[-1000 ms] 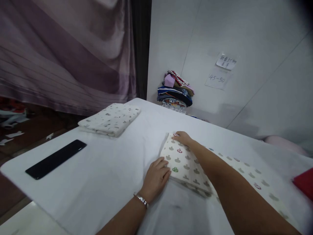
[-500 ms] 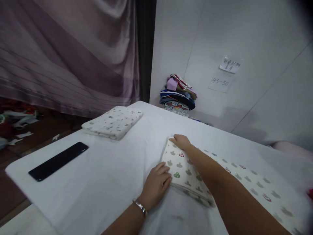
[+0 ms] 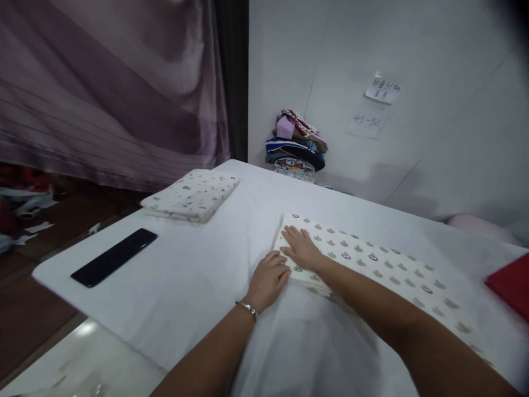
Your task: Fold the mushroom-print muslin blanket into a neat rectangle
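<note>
A white cloth printed with grey, red and green mushroom-like shapes (image 3: 363, 262) lies in a long folded strip across the table. My right hand (image 3: 303, 248) rests flat on its left end, fingers spread. Beside it, my left hand (image 3: 268, 278), with a bracelet (image 3: 248, 309) at the wrist, lays its fingers along the cloth's left edge; its thumb side touches the near corner. Layers of the fold show at the near edge, partly hidden by my right forearm.
A folded patterned cloth (image 3: 192, 193) and a black phone-like slab (image 3: 115, 256) lie at left on the white table (image 3: 206, 275). Stacked fabrics (image 3: 295, 146) stand by the wall beyond. A red item (image 3: 512, 284) is at the right edge, and a curtain (image 3: 124, 82) hangs at left.
My right hand has let go of the cloth's far left corner and now lies flat on top, nearer to me. More of the print shows spread out. My left hand stays at the edge.
</note>
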The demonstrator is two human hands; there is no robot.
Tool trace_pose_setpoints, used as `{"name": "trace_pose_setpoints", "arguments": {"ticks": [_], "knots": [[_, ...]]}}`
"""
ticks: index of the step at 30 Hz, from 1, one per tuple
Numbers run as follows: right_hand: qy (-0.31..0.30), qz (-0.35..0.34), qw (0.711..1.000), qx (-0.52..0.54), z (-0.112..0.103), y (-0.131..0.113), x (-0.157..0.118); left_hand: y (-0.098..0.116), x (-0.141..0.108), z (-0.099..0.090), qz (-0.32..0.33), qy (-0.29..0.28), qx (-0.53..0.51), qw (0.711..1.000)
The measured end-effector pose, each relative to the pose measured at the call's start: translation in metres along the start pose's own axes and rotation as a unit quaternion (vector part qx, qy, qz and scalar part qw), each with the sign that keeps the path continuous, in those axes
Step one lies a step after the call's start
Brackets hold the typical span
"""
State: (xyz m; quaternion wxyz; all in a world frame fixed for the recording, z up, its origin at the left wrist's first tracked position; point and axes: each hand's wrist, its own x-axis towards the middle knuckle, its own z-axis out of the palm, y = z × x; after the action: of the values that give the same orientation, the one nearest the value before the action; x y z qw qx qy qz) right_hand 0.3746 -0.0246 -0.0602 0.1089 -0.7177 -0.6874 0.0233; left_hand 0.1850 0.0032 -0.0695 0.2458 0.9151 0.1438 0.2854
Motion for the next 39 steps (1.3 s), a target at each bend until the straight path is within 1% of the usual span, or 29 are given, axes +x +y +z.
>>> {"name": "trace_pose_setpoints", "arguments": {"ticks": [3, 6, 9, 11, 13, 15, 18, 20, 23, 24, 26, 29, 33, 35, 39], "knots": [[-0.033, 0.013, 0.999, 0.021, 0.001, -0.007, -0.005, -0.004, 0.001, 0.0, 0.012, 0.002, 0.007, 1.0], [-0.032, 0.022, 0.999, 0.016, -0.007, -0.011, -0.012, -0.007, 0.003, 0.0, 0.033, 0.004, 0.013, 0.999], [-0.025, 0.043, 0.999, 0.011, -0.011, -0.018, -0.028, -0.01, 0.004, 0.001, 0.046, 0.001, 0.02, 0.999], [-0.042, 0.062, 0.997, 0.027, -0.011, -0.021, -0.038, -0.012, 0.005, 0.001, 0.046, -0.002, 0.028, 0.999], [-0.059, 0.072, 0.994, 0.053, -0.013, -0.022, -0.042, -0.014, 0.005, 0.002, 0.044, -0.002, 0.037, 0.998], [-0.054, 0.071, 0.994, 0.068, -0.02, -0.016, -0.043, -0.016, 0.004, 0.002, 0.044, 0.001, 0.042, 0.998], [-0.021, 0.099, 0.994, 0.047, -0.036, 0.006, -0.046, -0.018, 0.004, 0.003, 0.047, 0.003, 0.045, 0.998], [-0.009, 0.153, 0.988, 0.01, -0.047, 0.03, -0.051, -0.019, 0.004, 0.003, 0.047, 0.002, 0.045, 0.998], [-0.01, 0.251, 0.967, -0.035, -0.058, 0.072, -0.06, -0.017, 0.004, 0.003, 0.046, 0.01, 0.042, 0.998], [-0.012, 0.275, 0.961, -0.038, -0.06, 0.085, -0.063, -0.016, 0.003, 0.003, 0.045, 0.013, 0.04, 0.998], [-0.018, 0.301, 0.953, -0.031, -0.063, 0.106, -0.065, -0.015, 0.003, 0.003, 0.038, 0.014, 0.041, 0.998], [-0.028, 0.308, 0.951, -0.01, -0.065, 0.126, -0.062, -0.014, 0.002, 0.003, 0.02, 0.009, 0.053, 0.998], [-0.072, 0.306, 0.949, 0.026, -0.066, 0.137, -0.051, -0.009, 0.002, 0.001, 0.008, -0.008, 0.052, 0.999], [-0.081, 0.293, 0.952, 0.029, -0.064, 0.142, -0.048, -0.007, 0.002, -0.001, 0.005, -0.02, 0.048, 0.999], [-0.037, 0.249, 0.967, -0.028, -0.054, 0.151, -0.05, -0.003, 0.004, -0.002, -0.009, -0.035, 0.051, 0.998]]}}
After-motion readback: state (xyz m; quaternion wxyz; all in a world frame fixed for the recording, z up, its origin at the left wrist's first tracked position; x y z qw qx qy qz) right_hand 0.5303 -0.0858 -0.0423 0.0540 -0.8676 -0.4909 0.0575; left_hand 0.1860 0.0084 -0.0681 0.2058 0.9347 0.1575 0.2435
